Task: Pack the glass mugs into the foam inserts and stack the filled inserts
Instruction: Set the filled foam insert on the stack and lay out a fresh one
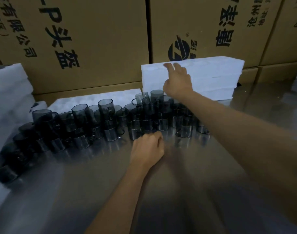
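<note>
Left hand (146,147) sat on steel table (186,191), fingers curled, at the front mugs; grip on one unclear. Smoky grey glass mugs (93,122) ran stacked two high, left to right. Right hand (176,80), fingers extended, touched the white foam insert stack (212,78) behind them.

Two bare forearms are visible, entering from 5 o'clock and 3 o'clock. No sleeves, gloves, watches or rings show on either. Left hand (147,148): bare, knuckles rounded. Right hand (177,80): bare, with slender fingers (168,65). Both forearms are slightly motion-blurred.
</note>
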A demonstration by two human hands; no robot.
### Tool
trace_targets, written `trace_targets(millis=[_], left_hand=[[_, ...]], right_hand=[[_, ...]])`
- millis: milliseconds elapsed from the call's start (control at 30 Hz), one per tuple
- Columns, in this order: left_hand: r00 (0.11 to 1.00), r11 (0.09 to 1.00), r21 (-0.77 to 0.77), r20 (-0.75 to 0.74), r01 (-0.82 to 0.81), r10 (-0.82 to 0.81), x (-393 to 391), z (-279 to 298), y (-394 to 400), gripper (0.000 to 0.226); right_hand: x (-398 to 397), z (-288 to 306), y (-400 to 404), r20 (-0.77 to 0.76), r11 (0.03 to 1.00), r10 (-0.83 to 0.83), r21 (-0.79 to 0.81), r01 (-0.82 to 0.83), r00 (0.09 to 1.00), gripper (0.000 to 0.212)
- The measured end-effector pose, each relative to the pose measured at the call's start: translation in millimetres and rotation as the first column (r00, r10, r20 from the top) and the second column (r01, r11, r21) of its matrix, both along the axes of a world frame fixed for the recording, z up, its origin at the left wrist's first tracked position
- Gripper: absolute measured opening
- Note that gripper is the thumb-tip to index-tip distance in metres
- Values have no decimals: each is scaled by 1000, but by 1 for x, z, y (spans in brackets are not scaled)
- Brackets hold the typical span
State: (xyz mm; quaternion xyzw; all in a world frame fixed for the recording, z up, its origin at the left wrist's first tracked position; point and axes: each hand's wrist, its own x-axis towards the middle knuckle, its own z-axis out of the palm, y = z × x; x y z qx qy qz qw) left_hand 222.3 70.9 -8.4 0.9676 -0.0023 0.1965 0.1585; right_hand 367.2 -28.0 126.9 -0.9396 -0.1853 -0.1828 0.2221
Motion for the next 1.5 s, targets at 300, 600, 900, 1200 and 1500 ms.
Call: trace_targets(millis=[300,600,900,1200,1500], left_hand=[[999,1000,-31,38,0,1,23,-5,10,17],[999,992,-124,10,-31,32,19,2,10,20],[936,355,-934,89,-40,341,-56,8,24,33],[979,-302,-953,-27,36,200,-143,24,49,35],[975,202,-976,-32,-77,221,-167,21,48,38]], right_hand=[[99,2,-1,177,919,-83,-367,144,981,58],[16,32,-4,363,984,-35,-149,95,931,41],[-143,-14,-42,232,981,194,-77,-181,953,32],[-277,-67,-74,-105,949,309,-30,-313,945,38],[-223,-61,-94,-230,984,20,177,21,973,38]])
